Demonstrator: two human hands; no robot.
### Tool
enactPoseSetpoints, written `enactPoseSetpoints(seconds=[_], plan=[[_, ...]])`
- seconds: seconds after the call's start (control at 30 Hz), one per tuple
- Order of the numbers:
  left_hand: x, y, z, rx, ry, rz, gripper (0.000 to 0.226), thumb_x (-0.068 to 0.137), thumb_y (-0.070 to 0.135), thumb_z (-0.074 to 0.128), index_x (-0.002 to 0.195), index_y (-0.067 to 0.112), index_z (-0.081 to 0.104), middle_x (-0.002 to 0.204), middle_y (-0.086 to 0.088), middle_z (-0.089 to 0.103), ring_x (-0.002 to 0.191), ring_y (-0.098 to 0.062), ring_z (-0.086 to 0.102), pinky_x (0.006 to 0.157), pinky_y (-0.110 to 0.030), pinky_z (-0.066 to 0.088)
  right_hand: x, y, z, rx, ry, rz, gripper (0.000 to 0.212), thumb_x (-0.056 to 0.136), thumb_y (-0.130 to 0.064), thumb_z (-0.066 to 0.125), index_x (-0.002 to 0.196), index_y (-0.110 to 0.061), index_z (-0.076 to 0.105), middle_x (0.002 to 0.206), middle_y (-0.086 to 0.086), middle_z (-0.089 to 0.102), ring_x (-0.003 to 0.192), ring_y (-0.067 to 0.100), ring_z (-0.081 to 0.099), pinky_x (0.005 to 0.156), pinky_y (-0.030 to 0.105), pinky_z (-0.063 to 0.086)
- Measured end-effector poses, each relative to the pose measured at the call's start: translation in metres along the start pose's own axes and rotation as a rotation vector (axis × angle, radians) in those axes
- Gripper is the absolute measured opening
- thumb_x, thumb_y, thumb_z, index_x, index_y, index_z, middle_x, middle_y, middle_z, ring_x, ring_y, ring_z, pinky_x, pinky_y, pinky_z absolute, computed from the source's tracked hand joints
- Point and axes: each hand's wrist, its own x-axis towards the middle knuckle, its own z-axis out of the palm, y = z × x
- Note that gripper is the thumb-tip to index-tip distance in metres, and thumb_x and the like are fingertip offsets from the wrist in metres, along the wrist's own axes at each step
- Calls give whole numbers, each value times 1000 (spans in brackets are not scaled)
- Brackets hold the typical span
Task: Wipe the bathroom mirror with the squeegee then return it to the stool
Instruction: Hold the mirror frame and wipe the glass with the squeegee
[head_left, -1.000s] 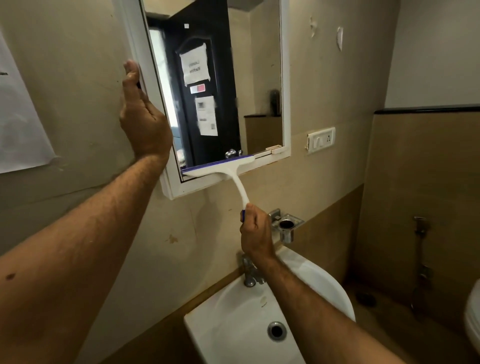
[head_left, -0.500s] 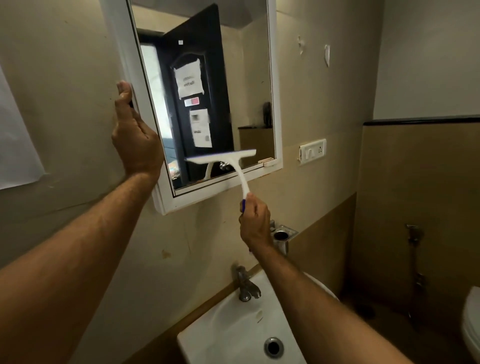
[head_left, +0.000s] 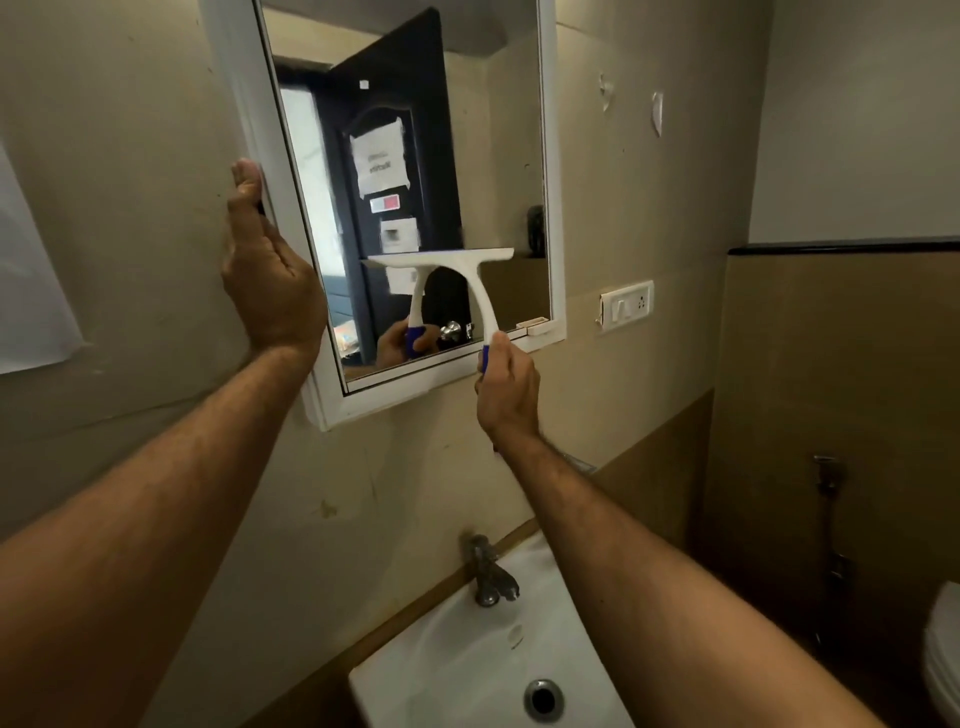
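A white-framed mirror (head_left: 553, 171) hangs on the beige wall. My left hand (head_left: 267, 275) lies flat against the frame's left edge, fingers straight and pointing up. My right hand (head_left: 506, 387) grips the blue end of the handle of a white squeegee (head_left: 480, 291). The squeegee's blade sits level against the lower half of the glass, and its reflection shows beside it. The stool is out of view.
A white washbasin (head_left: 457, 670) with a metal tap (head_left: 491, 574) sits below the mirror. A switch plate (head_left: 626, 306) is on the wall to the right. A toilet edge (head_left: 943, 654) and a wall spray hose (head_left: 831, 499) are at the far right.
My right hand has lifted the squeegee from the mirror's bottom edge up onto the lower half of the glass. My left hand stays on the frame's left edge.
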Motion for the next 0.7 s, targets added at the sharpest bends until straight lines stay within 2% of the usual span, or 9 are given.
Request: enactPoseSetpoints(seconds=[0.07,0.17,0.3,0.4,0.47,0.6,0.7], plan=[[1,0,1,-1,0,-3,40,105,15,33,142,7,43,144,-5,50,133,-14,46,110,-13,34,-3,5,0,5,3,21,31,104,-32,35,74,-31,45,72,-4,48,69,13,51,72,43,52],[1,2,2,3,-1,-6,40,105,14,33,142,6,43,144,-6,50,133,-14,46,109,-11,33,-15,34,-4,-5,18,33,31,103,-33,37,75,-28,48,69,-1,47,67,16,47,63,39,44],[-1,3,0,8,-3,-5,39,104,12,33,141,6,44,144,-6,49,133,-15,46,109,-11,33,-24,59,-15,-53,26,32,34,97,-43,36,71,-27,49,64,-1,45,61,16,43,58,37,39],[1,6,-1,10,-20,-10,39,104,13,33,141,7,44,144,-6,50,133,-16,47,109,-13,34,-6,32,-17,-41,-22,-4,34,102,-36,37,72,-26,51,64,0,46,62,15,44,59,37,40],[1,8,-3,24,-23,-24,39,105,14,33,141,8,45,143,-5,51,131,-12,47,107,-8,33,15,1,-11,-19,-32,-30,34,103,-36,35,74,-27,51,67,0,50,65,16,49,60,38,43],[0,12,-6,55,-28,-49,39,104,14,34,141,8,46,142,2,50,121,14,38,102,1,28,64,-55,11,-39,-6,-104,40,101,-43,32,71,-25,51,67,4,51,66,22,52,60,40,45],[1,14,-11,72,-45,-65,39,104,13,34,140,8,46,141,2,52,121,11,39,101,1,29,78,-66,19,-52,11,-112,43,101,-44,31,69,-24,51,66,5,50,64,21,51,60,39,45]])
